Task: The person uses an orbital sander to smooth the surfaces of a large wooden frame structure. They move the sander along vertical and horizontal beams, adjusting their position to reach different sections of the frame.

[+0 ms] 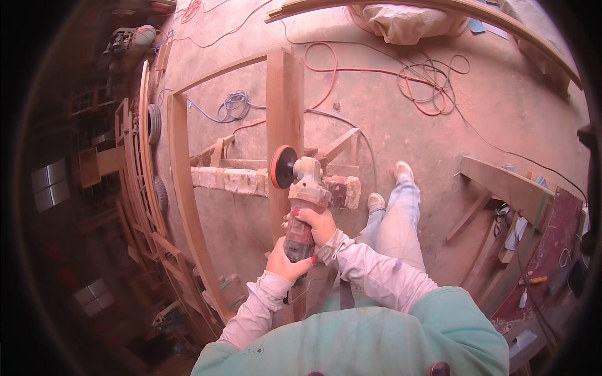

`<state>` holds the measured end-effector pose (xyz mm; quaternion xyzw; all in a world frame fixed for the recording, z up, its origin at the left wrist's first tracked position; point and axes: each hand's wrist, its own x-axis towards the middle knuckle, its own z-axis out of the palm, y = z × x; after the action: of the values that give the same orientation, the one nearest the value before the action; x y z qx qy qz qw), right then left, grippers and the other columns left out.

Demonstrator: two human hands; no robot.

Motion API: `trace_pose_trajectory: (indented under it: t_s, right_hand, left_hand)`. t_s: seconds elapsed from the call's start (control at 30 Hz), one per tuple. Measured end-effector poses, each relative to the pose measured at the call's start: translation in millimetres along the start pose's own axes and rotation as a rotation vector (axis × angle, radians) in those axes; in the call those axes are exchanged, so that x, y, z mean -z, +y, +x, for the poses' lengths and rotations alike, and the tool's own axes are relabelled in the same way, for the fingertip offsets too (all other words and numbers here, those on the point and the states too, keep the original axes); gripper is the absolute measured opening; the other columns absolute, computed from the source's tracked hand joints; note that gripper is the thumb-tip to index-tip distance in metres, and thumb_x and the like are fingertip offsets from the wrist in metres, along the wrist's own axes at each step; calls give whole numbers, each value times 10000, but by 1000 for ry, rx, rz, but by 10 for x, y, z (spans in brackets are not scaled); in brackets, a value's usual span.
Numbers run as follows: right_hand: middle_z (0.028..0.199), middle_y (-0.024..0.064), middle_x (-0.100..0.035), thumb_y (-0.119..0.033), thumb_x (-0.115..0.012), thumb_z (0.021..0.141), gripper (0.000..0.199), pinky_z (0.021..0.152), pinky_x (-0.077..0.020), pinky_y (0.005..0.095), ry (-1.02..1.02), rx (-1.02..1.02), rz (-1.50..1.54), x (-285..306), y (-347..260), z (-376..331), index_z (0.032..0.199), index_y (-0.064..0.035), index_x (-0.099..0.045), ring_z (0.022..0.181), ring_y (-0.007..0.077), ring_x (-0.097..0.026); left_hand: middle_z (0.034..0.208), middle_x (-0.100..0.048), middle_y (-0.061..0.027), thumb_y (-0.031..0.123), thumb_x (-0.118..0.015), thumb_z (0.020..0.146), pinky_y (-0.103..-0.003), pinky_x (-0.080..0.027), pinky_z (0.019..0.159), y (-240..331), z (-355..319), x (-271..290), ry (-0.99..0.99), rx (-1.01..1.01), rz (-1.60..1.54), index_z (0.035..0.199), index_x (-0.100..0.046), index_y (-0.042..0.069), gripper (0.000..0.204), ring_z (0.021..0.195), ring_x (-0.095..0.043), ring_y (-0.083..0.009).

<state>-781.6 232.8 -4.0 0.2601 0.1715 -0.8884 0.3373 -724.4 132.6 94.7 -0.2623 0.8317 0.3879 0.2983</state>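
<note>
We grip the angle grinder (300,207) with both hands: our left hand (285,262) wraps the rear of its red body from below-left, fingers closed round it, and our right hand (318,225) clamps the body just ahead, fingers curled over the top. Its orange sanding disc (278,167) stands on edge against the upright wooden board (283,106) of a door-like frame (183,188), which rests on a paint-stained trestle (232,180); red cable (376,72) loops lie on the dusty floor (501,113) well beyond
</note>
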Motion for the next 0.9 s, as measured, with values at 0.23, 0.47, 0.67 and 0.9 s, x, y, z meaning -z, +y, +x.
trace_pose_trajectory:
  t_s: [0.23,0.47,0.67,0.9]
  right_hand:
    - [890,146,-635,-140,-629,770,369,730,-562,394,20,10,-13,20,-624,822,1087,20,-528,796,258,-662]
    - [909,153,-640,-136,-627,766,422,727,-558,383,14,-22,-39,-168,-1239,1505,1140,24,-516,791,256,-662]
    - [904,149,-639,-132,-605,779,397,727,-557,376,-19,-43,-54,-291,-1537,1838,1133,29,-523,794,254,-665]
    - [901,137,-634,-144,-607,789,383,726,-556,375,18,-117,-32,-365,-1766,1999,1127,19,-532,795,253,-663]
  left_hand:
    - [969,-616,-60,245,-810,664,-308,-484,804,569,923,61,-11,14,-10,1127,-494,-6,614,869,-588,-145]
    - [1009,-604,-75,236,-802,669,-304,-463,846,1044,1659,204,15,60,-56,1151,-485,-9,626,916,-573,-146]
    - [1010,-609,-76,259,-809,666,-306,-463,837,1456,1957,300,27,119,-84,1157,-483,-8,647,912,-577,-148]
    - [990,-615,-59,257,-799,677,-294,-466,823,1591,2169,344,25,135,-62,1150,-498,-1,617,891,-580,-136]
